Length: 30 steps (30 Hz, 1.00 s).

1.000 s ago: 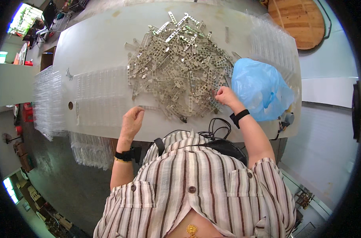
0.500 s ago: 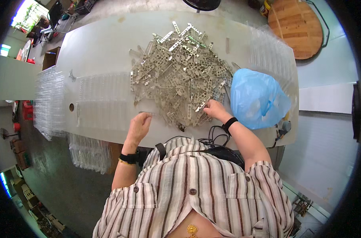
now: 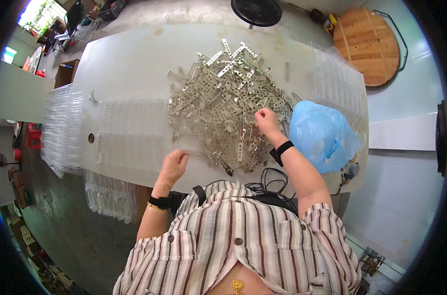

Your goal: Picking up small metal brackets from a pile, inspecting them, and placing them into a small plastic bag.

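A big heap of perforated metal strips covers the middle of the white table. Over the right part of this heap is my right hand, its fingers pinched together; whatever they may hold is hidden. My left hand rests near the table's front edge, left of the heap, with thumb and fingertips pressed together. Something thin and pale seems to stick out from its fingertips toward the heap, too faint to name.
Clear plastic trays lie left of the heap; more trays are stacked at the left edge. A blue plastic bag sits on the right, before further clear trays. Black cables lie at the front edge.
My right hand has moved away from me over the heap; the metal strip seen at its fingertips earlier no longer shows. My left hand stays pinched in nearly the same place. The view has shifted slightly.
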### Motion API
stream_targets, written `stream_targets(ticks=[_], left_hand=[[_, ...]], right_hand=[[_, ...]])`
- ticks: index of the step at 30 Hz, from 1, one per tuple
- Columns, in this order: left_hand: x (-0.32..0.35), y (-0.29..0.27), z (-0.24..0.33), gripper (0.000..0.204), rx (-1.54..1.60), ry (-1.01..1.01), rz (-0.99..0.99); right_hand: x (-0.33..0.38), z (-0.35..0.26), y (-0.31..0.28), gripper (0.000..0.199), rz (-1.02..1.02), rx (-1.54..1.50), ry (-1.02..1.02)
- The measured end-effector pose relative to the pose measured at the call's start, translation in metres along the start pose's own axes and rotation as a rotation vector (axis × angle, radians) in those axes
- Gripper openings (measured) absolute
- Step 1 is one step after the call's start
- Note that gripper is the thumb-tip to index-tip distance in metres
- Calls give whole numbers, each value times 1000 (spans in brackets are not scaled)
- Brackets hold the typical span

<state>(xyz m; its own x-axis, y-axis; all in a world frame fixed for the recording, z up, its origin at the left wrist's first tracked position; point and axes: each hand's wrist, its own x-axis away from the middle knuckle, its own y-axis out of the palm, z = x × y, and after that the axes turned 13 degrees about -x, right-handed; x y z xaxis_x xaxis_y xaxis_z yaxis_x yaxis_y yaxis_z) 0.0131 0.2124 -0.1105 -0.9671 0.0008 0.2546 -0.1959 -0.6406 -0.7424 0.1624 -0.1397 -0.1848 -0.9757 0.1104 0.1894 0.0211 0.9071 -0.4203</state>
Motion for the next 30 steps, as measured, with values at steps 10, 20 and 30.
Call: stream_targets(ticks=[10,20,30], left_hand=[[-5,1,-10,14,-55,10,-15],[-20,11,-6,13,-161,20,-90],[-21,22,-14,14,-200,49,-106]], right_hand=[[-83,-6,35,26,257,-1,79],[-112,-18,45,33,178,210,-64],[-71,-25,52,31,-72,267,-29]])
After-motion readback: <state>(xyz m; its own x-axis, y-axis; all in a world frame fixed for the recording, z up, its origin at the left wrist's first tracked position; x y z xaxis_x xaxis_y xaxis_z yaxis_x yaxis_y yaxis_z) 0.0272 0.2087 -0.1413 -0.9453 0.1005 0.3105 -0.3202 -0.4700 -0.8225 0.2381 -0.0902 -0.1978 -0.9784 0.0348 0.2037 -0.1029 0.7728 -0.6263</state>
